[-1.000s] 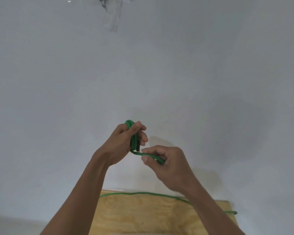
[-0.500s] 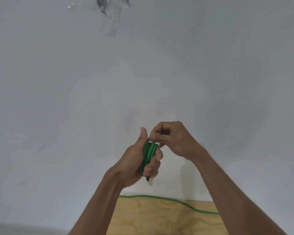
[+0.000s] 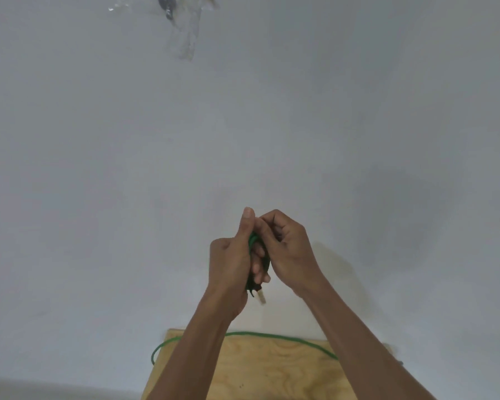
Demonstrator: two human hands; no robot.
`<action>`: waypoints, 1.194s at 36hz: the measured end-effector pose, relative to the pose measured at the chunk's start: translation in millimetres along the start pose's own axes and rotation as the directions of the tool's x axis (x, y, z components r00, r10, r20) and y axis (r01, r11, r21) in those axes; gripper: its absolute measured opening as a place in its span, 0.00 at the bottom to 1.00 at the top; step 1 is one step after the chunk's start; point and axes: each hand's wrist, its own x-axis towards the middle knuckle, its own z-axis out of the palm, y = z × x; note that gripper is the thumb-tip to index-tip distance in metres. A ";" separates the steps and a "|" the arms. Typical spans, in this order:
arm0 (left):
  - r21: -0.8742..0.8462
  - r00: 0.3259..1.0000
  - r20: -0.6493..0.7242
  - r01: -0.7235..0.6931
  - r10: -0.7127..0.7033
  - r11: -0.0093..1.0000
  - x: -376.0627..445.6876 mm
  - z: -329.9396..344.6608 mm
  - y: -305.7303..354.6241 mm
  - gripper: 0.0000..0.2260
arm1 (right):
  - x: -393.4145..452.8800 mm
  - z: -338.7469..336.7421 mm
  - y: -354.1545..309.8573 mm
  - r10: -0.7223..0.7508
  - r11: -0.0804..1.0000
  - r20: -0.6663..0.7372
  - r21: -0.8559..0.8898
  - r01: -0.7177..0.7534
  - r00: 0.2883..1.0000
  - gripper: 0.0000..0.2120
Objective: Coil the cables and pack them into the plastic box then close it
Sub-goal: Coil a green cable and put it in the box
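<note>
Nearest the viewer, a plywood board (image 3: 272,368) carries the loose run of a green cable (image 3: 274,336), left slack so it can feed upward. Above it, held against a plain white wall (image 3: 98,168), the left hand (image 3: 228,264) is closed around the wound loops of that cable, keeping the coil from springing open; a plug end (image 3: 261,294) hangs below the fist. The right hand (image 3: 286,249) presses against it, fingers pinched at the coil's top, seemingly laying another turn. Half a second ago it gripped higher, clear of the fist. No box is visible.
</note>
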 end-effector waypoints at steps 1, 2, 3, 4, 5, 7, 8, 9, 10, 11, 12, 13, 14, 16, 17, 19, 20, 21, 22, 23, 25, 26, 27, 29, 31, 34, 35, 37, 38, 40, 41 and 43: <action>0.039 0.997 -0.074 -0.029 0.032 0.999 1.3 -0.7 -1.9 0.31 | 0.5 -0.5 0.0 -0.009 1.000 -0.022 -0.026 0.009 1.000 0.12; 0.081 0.988 -0.137 -0.055 0.065 0.995 2.7 -1.8 -3.8 0.31 | 0.6 -0.1 -0.2 -0.011 0.999 -0.038 -0.036 0.010 0.999 0.12; 0.124 0.977 -0.184 -0.082 0.105 0.989 3.8 -2.7 -5.9 0.32 | 0.5 0.6 0.5 -0.006 0.999 -0.048 -0.040 0.004 0.999 0.12; 0.169 0.965 -0.216 -0.112 0.148 0.979 4.4 -2.4 -8.1 0.34 | -0.4 2.3 0.4 0.002 0.999 -0.054 -0.046 -0.004 0.999 0.13; 0.215 0.952 -0.239 -0.140 0.191 0.967 4.4 -1.6 -10.1 0.35 | -1.5 4.5 1.3 0.013 0.998 -0.063 -0.062 -0.017 0.998 0.13; 0.283 0.927 -0.275 -0.174 0.253 0.943 4.6 -0.2 -13.1 0.34 | -4.9 9.8 1.7 0.024 0.993 -0.088 -0.112 -0.034 0.996 0.13; 0.300 0.917 -0.293 -0.179 0.269 0.937 5.6 -0.7 -14.5 0.32 | -6.6 12.2 2.4 0.020 0.987 -0.098 -0.159 -0.036 0.995 0.12; 0.306 0.909 -0.315 -0.176 0.274 0.936 7.4 -2.2 -15.8 0.31 | -8.4 14.0 3.5 0.006 0.974 -0.105 -0.223 -0.030 0.994 0.11; 0.298 0.901 -0.342 -0.165 0.266 0.940 9.0 -4.1 -16.4 0.29 | -10.6 15.1 3.3 -0.014 0.955 -0.107 -0.296 -0.018 0.994 0.10; 0.280 0.892 -0.373 -0.153 0.255 0.948 10.9 -6.3 -16.6 0.28 | -12.5 15.8 2.2 -0.040 0.932 -0.105 -0.363 -0.001 0.994 0.10; 0.264 0.881 -0.405 -0.145 0.246 0.954 12.5 -8.4 -16.1 0.28 | -14.5 16.4 0.1 -0.056 0.913 -0.099 -0.408 0.011 0.994 0.11; 0.257 0.868 -0.432 -0.140 0.244 0.956 13.6 -10.2 -15.3 0.27 | -15.9 16.8 -2.0 -0.056 0.900 -0.088 -0.435 0.012 0.994 0.12; 0.256 0.857 -0.454 -0.138 0.245 0.957 14.7 -11.6 -14.6 0.27 | -17.7 17.2 -5.0 -0.047 0.896 -0.075 -0.445 0.009 0.996 0.13; 0.250 0.844 -0.476 -0.137 0.245 0.958 16.6 -13.2 -13.6 0.26 | -20.8 17.4 -10.0 -0.016 0.900 -0.044 -0.436 -0.004 0.999 0.13; 0.243 0.843 -0.481 -0.135 0.240 0.961 17.7 -13.9 -13.7 0.26 | -22.0 17.4 -12.1 -0.002 0.905 -0.037 -0.425 -0.014 0.999 0.13; 0.212 0.846 -0.490 -0.121 0.212 0.970 19.8 -15.1 -15.1 0.26 | -22.4 16.7 -14.6 0.037 0.942 -0.049 -0.331 -0.051 0.998 0.10; 0.196 0.847 -0.493 -0.114 0.199 0.974 20.1 -15.2 -15.0 0.26 | -21.7 16.3 -15.6 0.072 0.968 -0.060 -0.235 -0.084 0.996 0.09; 0.185 0.848 -0.495 -0.110 0.189 0.977 20.1 -15.0 -14.6 0.27 | -20.6 16.0 -16.0 0.108 0.983 -0.067 -0.143 -0.117 0.992 0.08; 0.174 0.851 -0.492 -0.108 0.182 0.979 19.7 -14.8 -13.8 0.28 | -19.7 15.9 -15.5 0.127 0.987 -0.075 -0.094 -0.134 0.989 0.07; 0.160 0.859 -0.482 -0.106 0.171 0.981 19.1 -14.5 -12.7 0.27 | -18.8 15.8 -14.2 0.133 0.986 -0.086 -0.087 -0.141 0.987 0.08; 0.132 0.885 -0.445 -0.088 0.138 0.987 17.0 -14.2 -9.0 0.25 | -17.9 15.9 -9.9 0.144 0.984 -0.103 -0.094 -0.154 0.984 0.09; 0.125 0.896 -0.426 -0.077 0.124 0.989 15.7 -13.8 -6.8 0.24 | -17.5 15.9 -7.6 0.150 0.983 -0.111 -0.091 -0.160 0.983 0.10; 0.124 0.903 -0.412 -0.073 0.118 0.990 15.2 -13.5 -5.1 0.23 | -16.7 16.3 -5.9 0.152 0.983 -0.119 -0.084 -0.163 0.981 0.10; 0.142 0.911 -0.394 -0.073 0.124 0.987 14.3 -12.7 -3.3 0.23 | -15.1 16.4 -1.8 0.142 0.985 -0.140 -0.078 -0.154 0.980 0.10; 0.171 0.914 -0.382 -0.076 0.137 0.982 13.0 -11.4 -2.3 0.23 | -13.8 17.2 0.0 0.112 0.989 -0.166 -0.075 -0.126 0.980 0.09; 0.172 0.920 -0.370 -0.067 0.128 0.983 12.2 -10.4 -1.4 0.23 | -14.6 17.7 5.5 0.069 0.986 -0.198 -0.134 -0.097 0.978 0.10; 0.164 0.923 -0.366 -0.061 0.118 0.985 12.3 -10.7 -0.9 0.23 | -14.9 17.2 7.5 0.086 0.981 -0.209 -0.154 -0.120 0.974 0.13; 0.146 0.929 -0.357 -0.048 0.098 0.988 12.5 -11.6 -0.4 0.23 | -13.9 14.4 12.5 0.158 0.974 -0.160 -0.135 -0.180 0.974 0.18; 0.136 0.933 -0.351 -0.040 0.085 0.990 12.4 -11.9 -0.1 0.23 | -13.2 13.0 13.7 0.192 0.975 -0.096 -0.093 -0.201 0.977 0.20; 0.118 0.937 -0.342 -0.029 0.068 0.993 12.4 -12.1 -0.9 0.25 | -12.4 10.9 13.9 0.207 0.977 0.014 -0.043 -0.207 0.978 0.19; 0.114 0.938 -0.341 -0.030 0.068 0.993 12.2 -12.2 -1.8 0.25 | -12.1 10.0 13.6 0.187 0.981 0.040 -0.053 -0.185 0.981 0.17; 0.104 0.936 -0.346 -0.032 0.066 0.994 12.1 -12.3 -3.5 0.24 | -11.6 10.3 12.1 0.151 0.984 0.043 -0.098 -0.146 0.988 0.14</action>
